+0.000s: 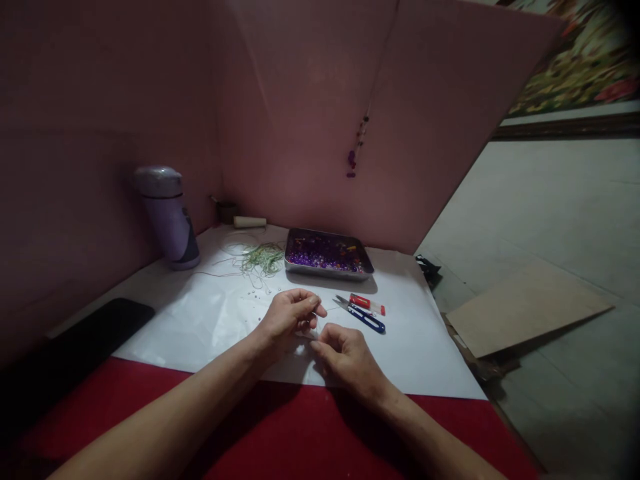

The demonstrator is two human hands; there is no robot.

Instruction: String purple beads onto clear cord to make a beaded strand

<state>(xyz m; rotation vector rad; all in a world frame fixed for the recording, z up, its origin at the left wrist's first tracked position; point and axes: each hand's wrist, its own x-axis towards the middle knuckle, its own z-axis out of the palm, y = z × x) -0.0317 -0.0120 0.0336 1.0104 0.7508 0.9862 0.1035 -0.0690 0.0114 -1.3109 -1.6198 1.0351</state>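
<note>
My left hand (294,313) is closed, thumb and index finger pinched on something too small to make out. Just right of it and a little nearer to me, my right hand (345,350) is closed too, thumb against its curled fingers. A faint thread shows near the fingertips. Blue thread snips (367,319) lie right of the hands, beside a red lighter (360,301). Behind the hands stands a metal tray (330,272) of purple and other beads. Left of the tray lies a tangle of green thread (263,259), with small loose beads (254,293) nearer to me.
A purple bottle (173,223) stands at the back left, near a dark pot (227,213) and a pale roll (250,222). A black object (120,323) lies at the left edge. A beaded strand (360,143) hangs before the pink wall. Cardboard (525,310) lies at right.
</note>
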